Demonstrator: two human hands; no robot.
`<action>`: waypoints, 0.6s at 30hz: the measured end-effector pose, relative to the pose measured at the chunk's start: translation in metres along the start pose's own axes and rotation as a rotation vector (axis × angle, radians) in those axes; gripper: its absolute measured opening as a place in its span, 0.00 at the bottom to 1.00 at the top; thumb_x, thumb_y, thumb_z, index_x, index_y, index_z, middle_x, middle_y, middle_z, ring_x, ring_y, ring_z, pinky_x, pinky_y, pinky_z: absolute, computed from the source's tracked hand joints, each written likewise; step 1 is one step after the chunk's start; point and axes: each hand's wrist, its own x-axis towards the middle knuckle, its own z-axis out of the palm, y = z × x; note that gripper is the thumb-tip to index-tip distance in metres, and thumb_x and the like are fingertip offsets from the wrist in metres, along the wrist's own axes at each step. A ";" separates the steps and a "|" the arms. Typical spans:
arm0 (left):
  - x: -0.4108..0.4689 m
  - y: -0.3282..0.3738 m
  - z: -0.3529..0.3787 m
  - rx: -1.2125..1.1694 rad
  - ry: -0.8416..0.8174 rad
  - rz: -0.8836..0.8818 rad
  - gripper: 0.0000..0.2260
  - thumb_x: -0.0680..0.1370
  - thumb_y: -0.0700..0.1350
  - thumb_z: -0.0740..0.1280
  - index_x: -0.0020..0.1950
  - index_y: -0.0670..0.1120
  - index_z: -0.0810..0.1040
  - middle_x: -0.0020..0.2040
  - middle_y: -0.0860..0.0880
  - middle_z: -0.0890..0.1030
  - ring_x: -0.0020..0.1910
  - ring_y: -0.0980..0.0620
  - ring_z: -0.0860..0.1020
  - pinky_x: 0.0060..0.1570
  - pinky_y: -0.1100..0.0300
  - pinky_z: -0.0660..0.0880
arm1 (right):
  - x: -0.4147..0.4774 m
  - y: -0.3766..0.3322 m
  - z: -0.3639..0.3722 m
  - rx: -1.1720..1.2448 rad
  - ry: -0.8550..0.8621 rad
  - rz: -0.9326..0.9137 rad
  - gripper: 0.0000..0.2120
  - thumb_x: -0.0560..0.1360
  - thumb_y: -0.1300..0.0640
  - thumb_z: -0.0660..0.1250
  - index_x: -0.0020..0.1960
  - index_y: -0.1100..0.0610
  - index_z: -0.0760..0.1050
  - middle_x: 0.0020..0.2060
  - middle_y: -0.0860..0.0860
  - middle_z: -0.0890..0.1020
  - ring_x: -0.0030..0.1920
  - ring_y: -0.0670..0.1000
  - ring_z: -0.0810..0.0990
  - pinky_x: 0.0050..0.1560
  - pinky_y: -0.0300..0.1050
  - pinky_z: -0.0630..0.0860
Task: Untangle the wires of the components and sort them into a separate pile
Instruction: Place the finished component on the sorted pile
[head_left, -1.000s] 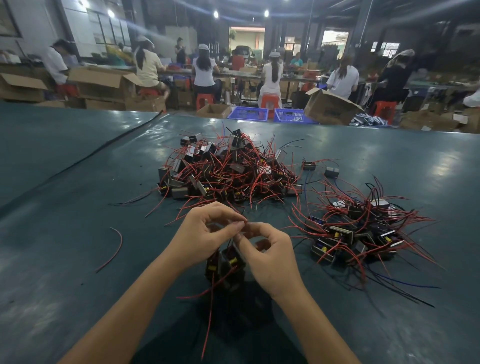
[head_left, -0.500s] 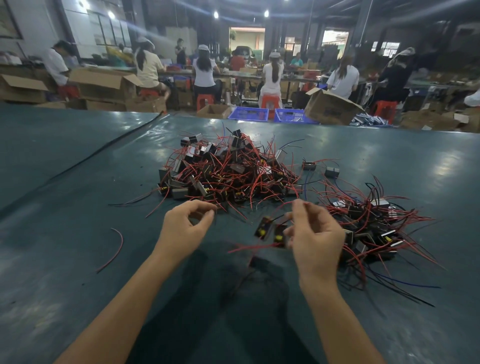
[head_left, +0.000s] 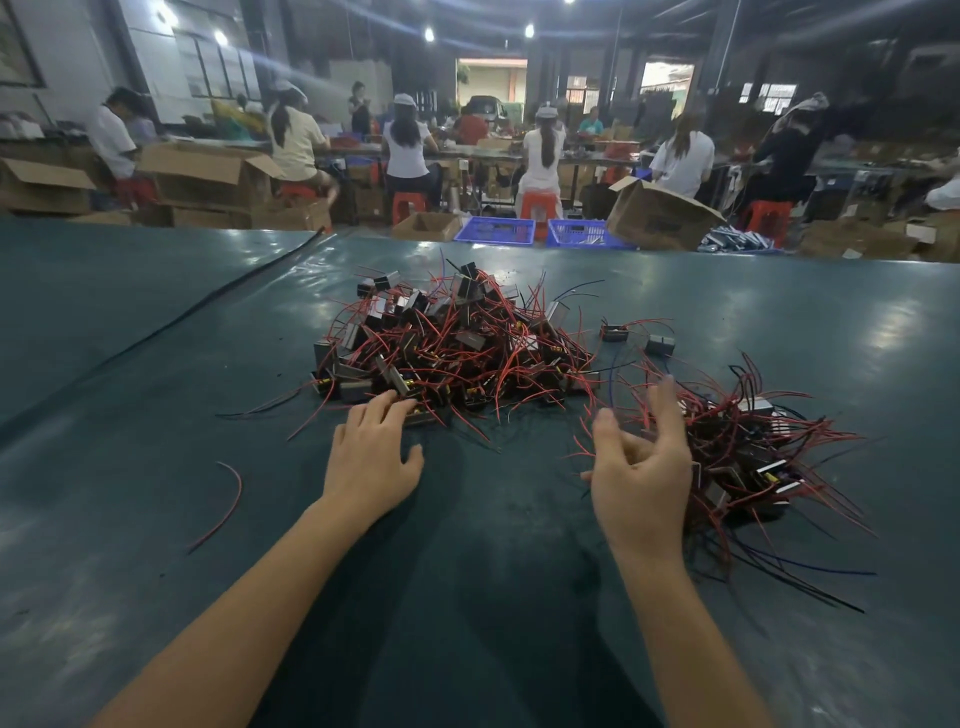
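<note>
Since the earlier frame the held components are gone and both hands have spread apart.
The left hand lies flat with its grip slack, fingertips touching the large tangled heap of black components with red wires, most of it unsorted. The right hand, grip loose and seemingly empty, hangs beside the smaller sorted heap. The dark green desk has bare room in front, and its edges are well away.

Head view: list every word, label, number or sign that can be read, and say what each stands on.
No text can be read.
Cardboard box: dark print on its side, too blurred to read.
Components in the tangled pile: pale labels, too small to read.
Components in the sorted pile: pale and yellow labels, too small to read.
</note>
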 end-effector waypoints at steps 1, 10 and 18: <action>0.004 0.000 0.002 0.027 -0.016 -0.002 0.27 0.78 0.50 0.65 0.76 0.49 0.64 0.76 0.49 0.64 0.73 0.46 0.61 0.70 0.46 0.60 | -0.002 0.001 0.002 -0.007 -0.025 0.006 0.32 0.79 0.59 0.66 0.78 0.52 0.55 0.58 0.25 0.73 0.44 0.47 0.83 0.47 0.60 0.81; 0.022 0.000 0.011 0.024 0.012 -0.080 0.20 0.78 0.59 0.65 0.66 0.51 0.74 0.60 0.49 0.77 0.62 0.46 0.70 0.63 0.50 0.65 | -0.007 0.013 0.008 -0.102 -0.121 0.027 0.32 0.78 0.57 0.66 0.78 0.50 0.56 0.72 0.48 0.68 0.44 0.48 0.83 0.54 0.60 0.79; -0.021 0.016 -0.004 -0.013 0.062 0.167 0.13 0.73 0.62 0.68 0.48 0.54 0.80 0.44 0.57 0.79 0.48 0.53 0.73 0.52 0.57 0.63 | -0.012 0.018 0.014 -0.136 -0.177 -0.025 0.21 0.78 0.56 0.67 0.70 0.53 0.69 0.59 0.46 0.77 0.38 0.42 0.81 0.41 0.27 0.74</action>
